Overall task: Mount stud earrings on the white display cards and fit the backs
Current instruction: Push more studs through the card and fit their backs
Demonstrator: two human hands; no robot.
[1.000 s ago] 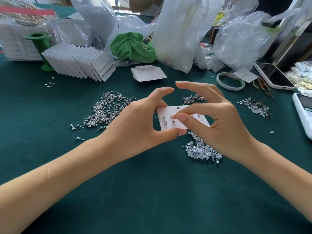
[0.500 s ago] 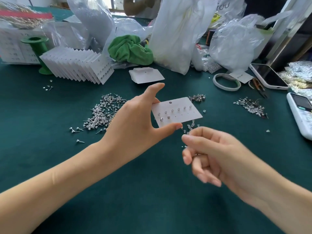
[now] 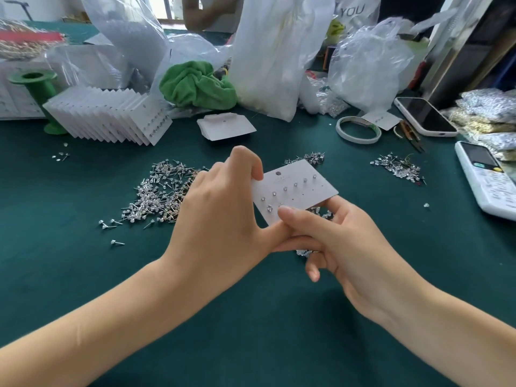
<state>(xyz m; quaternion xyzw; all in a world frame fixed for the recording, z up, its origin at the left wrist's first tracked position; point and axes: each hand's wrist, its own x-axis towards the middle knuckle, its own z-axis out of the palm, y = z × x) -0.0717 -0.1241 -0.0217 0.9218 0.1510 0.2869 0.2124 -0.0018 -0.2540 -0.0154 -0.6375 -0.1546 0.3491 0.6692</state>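
A white display card [image 3: 303, 191] with a row of small stud earrings and a few more below is held above the green table. My left hand [image 3: 220, 216] pinches its left edge between forefinger and thumb. My right hand [image 3: 332, 241] pinches the card's near edge, thumb on top and fingers underneath. A big pile of loose stud earrings [image 3: 162, 194] lies left of my hands. Clear earring backs [image 3: 321, 215] lie under the card, mostly hidden.
A fanned stack of filled cards [image 3: 111, 118] stands at the back left, blank cards [image 3: 226, 127] behind centre. Smaller stud heaps [image 3: 399, 167] lie right. A tape roll [image 3: 358, 129], phone [image 3: 424, 115], remote [image 3: 488, 180], green cloth [image 3: 195, 85] and plastic bags [image 3: 279, 51] ring the area.
My right hand rose from below the card and now pinches its near edge. My left hand kept hold of the card, which has tilted slightly.
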